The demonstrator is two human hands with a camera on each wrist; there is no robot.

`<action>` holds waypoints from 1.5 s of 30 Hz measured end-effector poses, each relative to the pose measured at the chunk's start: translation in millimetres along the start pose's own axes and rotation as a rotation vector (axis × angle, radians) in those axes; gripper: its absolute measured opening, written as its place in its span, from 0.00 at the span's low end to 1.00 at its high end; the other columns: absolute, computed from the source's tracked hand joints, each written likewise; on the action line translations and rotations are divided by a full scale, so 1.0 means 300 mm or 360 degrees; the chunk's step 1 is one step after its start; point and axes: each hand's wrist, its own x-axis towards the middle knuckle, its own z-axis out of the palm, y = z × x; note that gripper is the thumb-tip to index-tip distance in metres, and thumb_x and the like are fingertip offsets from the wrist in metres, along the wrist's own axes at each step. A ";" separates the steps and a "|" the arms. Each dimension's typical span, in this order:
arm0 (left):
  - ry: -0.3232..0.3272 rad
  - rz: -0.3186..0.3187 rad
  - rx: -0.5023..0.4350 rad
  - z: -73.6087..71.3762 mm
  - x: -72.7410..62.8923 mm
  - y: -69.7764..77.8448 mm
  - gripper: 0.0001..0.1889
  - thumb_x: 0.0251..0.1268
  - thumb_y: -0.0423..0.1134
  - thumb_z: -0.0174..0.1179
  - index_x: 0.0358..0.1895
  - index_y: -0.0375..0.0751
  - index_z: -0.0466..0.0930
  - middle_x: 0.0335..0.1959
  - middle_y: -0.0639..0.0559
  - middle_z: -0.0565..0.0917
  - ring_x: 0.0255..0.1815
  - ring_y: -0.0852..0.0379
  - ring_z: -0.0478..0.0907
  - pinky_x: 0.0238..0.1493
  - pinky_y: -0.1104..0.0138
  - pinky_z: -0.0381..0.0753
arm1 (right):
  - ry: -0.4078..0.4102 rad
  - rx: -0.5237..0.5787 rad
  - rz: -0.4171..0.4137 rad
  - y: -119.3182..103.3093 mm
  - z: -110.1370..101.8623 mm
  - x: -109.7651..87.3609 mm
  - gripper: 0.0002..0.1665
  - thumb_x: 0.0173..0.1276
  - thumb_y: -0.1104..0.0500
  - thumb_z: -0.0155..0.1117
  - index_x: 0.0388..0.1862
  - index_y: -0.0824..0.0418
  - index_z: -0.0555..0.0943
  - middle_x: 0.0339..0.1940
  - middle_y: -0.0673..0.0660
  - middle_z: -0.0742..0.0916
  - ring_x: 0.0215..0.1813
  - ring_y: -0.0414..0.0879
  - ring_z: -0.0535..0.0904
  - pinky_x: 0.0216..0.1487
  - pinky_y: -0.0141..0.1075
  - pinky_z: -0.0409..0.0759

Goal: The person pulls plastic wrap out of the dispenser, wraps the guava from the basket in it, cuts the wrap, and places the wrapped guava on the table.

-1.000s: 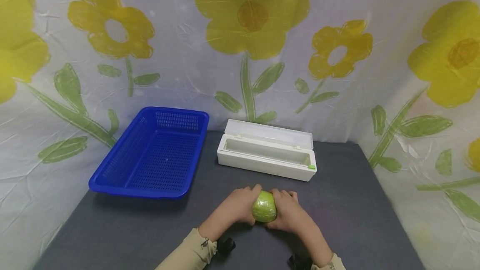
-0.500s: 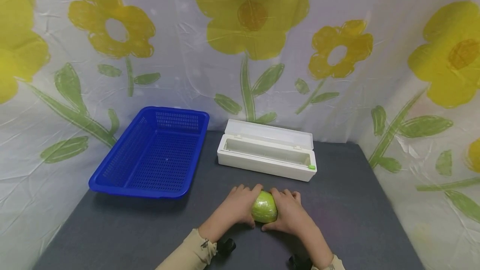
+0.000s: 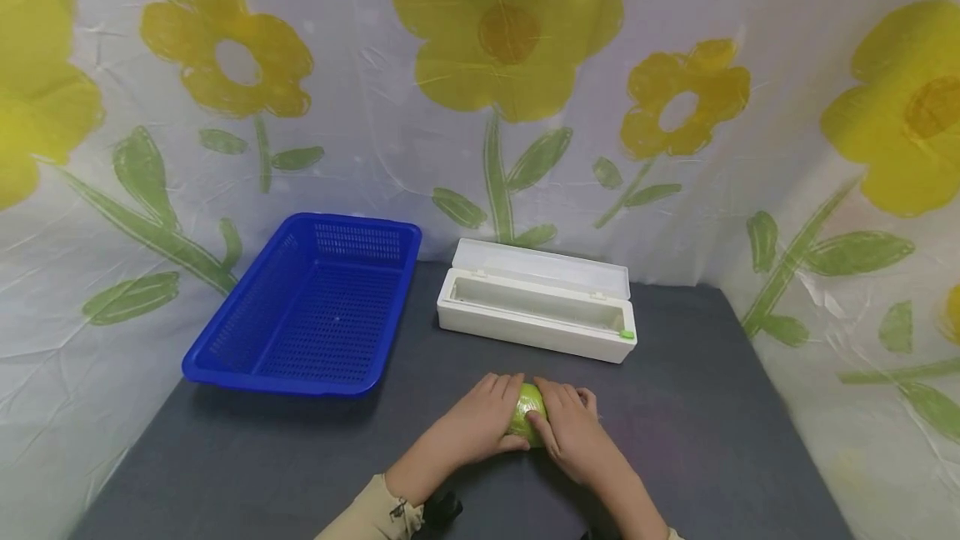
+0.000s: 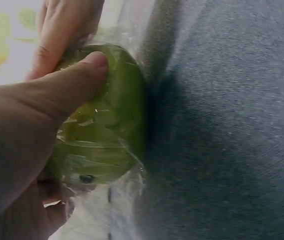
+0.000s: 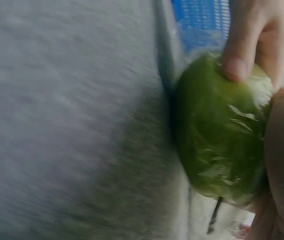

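A green fruit (image 3: pixel 522 417) wrapped in clear plastic film sits on the dark table, between my two hands. My left hand (image 3: pixel 480 415) holds its left side, with the thumb lying across the wrapped surface in the left wrist view. From the right, my right hand (image 3: pixel 572 427) grips the fruit, its thumb bent over the near face. Loose, crinkled film (image 4: pixel 126 195) sticks out past the fruit's end in the left wrist view. Most of the fruit's sides are hidden behind the fingers.
A blue perforated basket (image 3: pixel 197 372) stands at the back left. Behind the hands is a long white box (image 3: pixel 536 338), apparently a cling film dispenser, its lid (image 3: pixel 540 265) raised and a green slider at its right end. A flower-printed curtain (image 3: pixel 360 132) borders the table.
Both hands have closed in further over the fruit, covering more of it. My right thumb has moved up from below onto its near face. Basket and box stay put.
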 end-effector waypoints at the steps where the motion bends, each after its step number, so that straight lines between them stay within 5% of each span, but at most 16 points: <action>1: 0.0021 0.0014 0.0004 0.003 -0.003 0.000 0.48 0.68 0.64 0.69 0.75 0.27 0.67 0.65 0.39 0.80 0.65 0.48 0.77 0.73 0.58 0.74 | 0.0028 -0.0021 -0.0011 -0.003 0.007 -0.004 0.27 0.86 0.50 0.54 0.73 0.66 0.73 0.66 0.62 0.83 0.66 0.57 0.77 0.65 0.63 0.66; 5: 0.0037 0.0010 -0.0019 0.003 -0.013 0.001 0.46 0.69 0.63 0.69 0.75 0.29 0.66 0.66 0.40 0.79 0.65 0.47 0.76 0.72 0.57 0.74 | 0.0099 -0.0046 -0.0031 -0.007 0.023 -0.011 0.25 0.85 0.52 0.55 0.71 0.66 0.74 0.64 0.62 0.83 0.65 0.57 0.77 0.63 0.62 0.67; 11: -0.0098 -0.0187 -0.0156 0.000 -0.018 0.000 0.53 0.72 0.72 0.57 0.85 0.36 0.55 0.76 0.44 0.73 0.76 0.45 0.67 0.79 0.50 0.64 | 0.0128 -0.0083 0.0053 -0.034 0.013 -0.005 0.28 0.87 0.48 0.51 0.74 0.65 0.74 0.66 0.61 0.83 0.66 0.58 0.76 0.64 0.63 0.67; 17: -0.0021 -0.0243 -0.0295 0.031 -0.041 0.013 0.37 0.87 0.61 0.39 0.85 0.39 0.54 0.75 0.44 0.72 0.75 0.44 0.67 0.77 0.48 0.67 | 0.0251 -0.0101 0.0080 -0.059 0.039 -0.015 0.27 0.86 0.52 0.51 0.75 0.66 0.73 0.67 0.63 0.83 0.67 0.60 0.78 0.59 0.62 0.70; 25: 0.0107 -0.0269 -0.0308 0.083 -0.050 0.017 0.31 0.88 0.56 0.41 0.81 0.41 0.61 0.70 0.44 0.74 0.70 0.45 0.68 0.75 0.49 0.69 | 0.0327 -0.0142 0.0045 -0.056 0.061 -0.011 0.23 0.84 0.55 0.54 0.70 0.65 0.76 0.63 0.63 0.84 0.63 0.59 0.79 0.56 0.60 0.68; 35: 0.0065 -0.0366 -0.0368 0.030 -0.039 0.027 0.34 0.86 0.60 0.43 0.82 0.43 0.63 0.72 0.43 0.75 0.75 0.41 0.66 0.75 0.43 0.67 | 0.0247 -0.0080 0.0077 -0.036 0.026 -0.001 0.25 0.85 0.49 0.54 0.72 0.60 0.78 0.64 0.61 0.84 0.66 0.60 0.78 0.61 0.66 0.67; 39: 0.0191 -0.0377 -0.0360 0.018 -0.048 0.039 0.34 0.83 0.62 0.50 0.80 0.44 0.68 0.70 0.44 0.76 0.73 0.42 0.68 0.72 0.43 0.70 | 0.0323 -0.0042 0.0045 -0.025 0.011 0.007 0.20 0.85 0.53 0.55 0.67 0.58 0.82 0.61 0.59 0.85 0.63 0.58 0.80 0.60 0.63 0.67; 45: 0.0561 -0.0401 -0.0296 0.021 -0.055 0.058 0.27 0.69 0.59 0.70 0.63 0.47 0.82 0.56 0.49 0.81 0.58 0.49 0.76 0.58 0.52 0.79 | 0.0580 -0.0070 -0.0098 0.005 -0.020 0.044 0.11 0.74 0.66 0.66 0.52 0.59 0.87 0.49 0.55 0.88 0.52 0.54 0.84 0.53 0.59 0.75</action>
